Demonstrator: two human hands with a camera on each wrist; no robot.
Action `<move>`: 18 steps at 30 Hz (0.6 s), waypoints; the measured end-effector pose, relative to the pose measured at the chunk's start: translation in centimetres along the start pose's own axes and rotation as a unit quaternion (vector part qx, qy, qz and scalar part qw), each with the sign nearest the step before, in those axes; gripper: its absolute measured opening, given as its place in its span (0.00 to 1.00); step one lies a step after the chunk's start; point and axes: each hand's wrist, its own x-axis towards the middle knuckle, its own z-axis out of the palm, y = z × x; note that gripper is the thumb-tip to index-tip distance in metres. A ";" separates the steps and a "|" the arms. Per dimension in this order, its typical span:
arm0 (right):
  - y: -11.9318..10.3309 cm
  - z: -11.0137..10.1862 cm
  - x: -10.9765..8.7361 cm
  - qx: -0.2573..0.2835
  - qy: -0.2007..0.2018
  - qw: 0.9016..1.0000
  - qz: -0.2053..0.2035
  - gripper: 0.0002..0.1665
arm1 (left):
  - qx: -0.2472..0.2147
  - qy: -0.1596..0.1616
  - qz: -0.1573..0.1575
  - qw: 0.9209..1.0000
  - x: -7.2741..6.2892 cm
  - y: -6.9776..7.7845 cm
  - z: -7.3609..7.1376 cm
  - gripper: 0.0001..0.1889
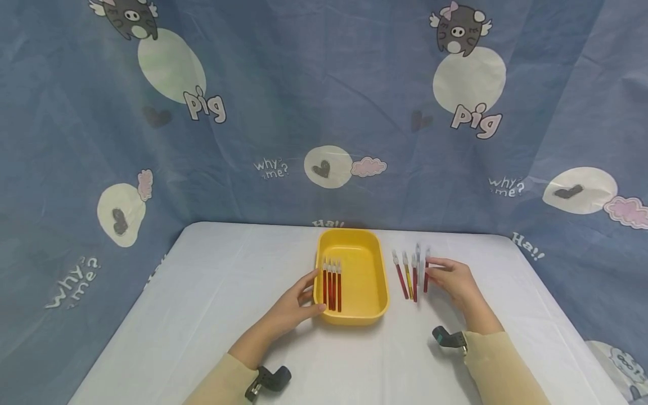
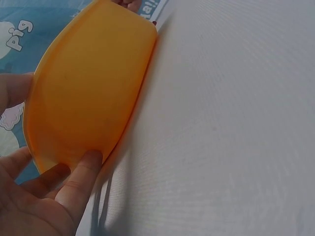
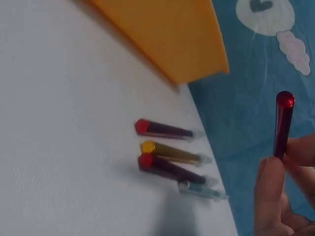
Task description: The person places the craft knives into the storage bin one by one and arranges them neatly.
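My left hand grips the left side of a yellow plastic tray, its thumb at the rim and fingertips against the outer wall. Several slim red pen-like sticks with clear caps lie side by side in the tray's left half. To the right of the tray, my right hand pinches another such red stick between thumb and fingers, its rounded red end sticking out. Near that hand lie two red sticks, a yellow one and a clear greyish one.
A white cloth-covered table carries everything. Behind it hangs a blue printed curtain along the far edge. A dark wrist-worn camera sits at the left sleeve, another wrist camera at the right.
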 end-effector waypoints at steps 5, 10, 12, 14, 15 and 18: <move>-1.1 0.3 -0.6 0.024 -0.008 1.000 -0.002 0.29 | -0.003 0.002 0.002 1.000 0.0 0.1 0.0 0.46; -2.1 0.7 -0.9 0.046 -0.007 0.999 0.005 0.30 | -0.009 0.000 0.006 1.000 0.0 0.1 0.0 0.46; -2.5 0.9 -1.0 0.049 -0.004 0.999 0.011 0.30 | -0.010 -0.001 0.007 1.000 0.0 0.0 0.1 0.46; -2.8 1.1 -1.0 0.047 -0.002 0.999 0.014 0.30 | -0.011 -0.001 0.006 1.000 0.1 0.0 0.1 0.46; -3.0 1.2 -1.1 0.046 -0.002 0.999 0.014 0.30 | -0.011 -0.001 0.006 1.000 0.1 0.0 0.1 0.46; -3.5 1.6 -1.2 0.042 -0.004 0.999 0.011 0.30 | -0.010 -0.002 0.008 1.000 0.1 -0.1 0.1 0.46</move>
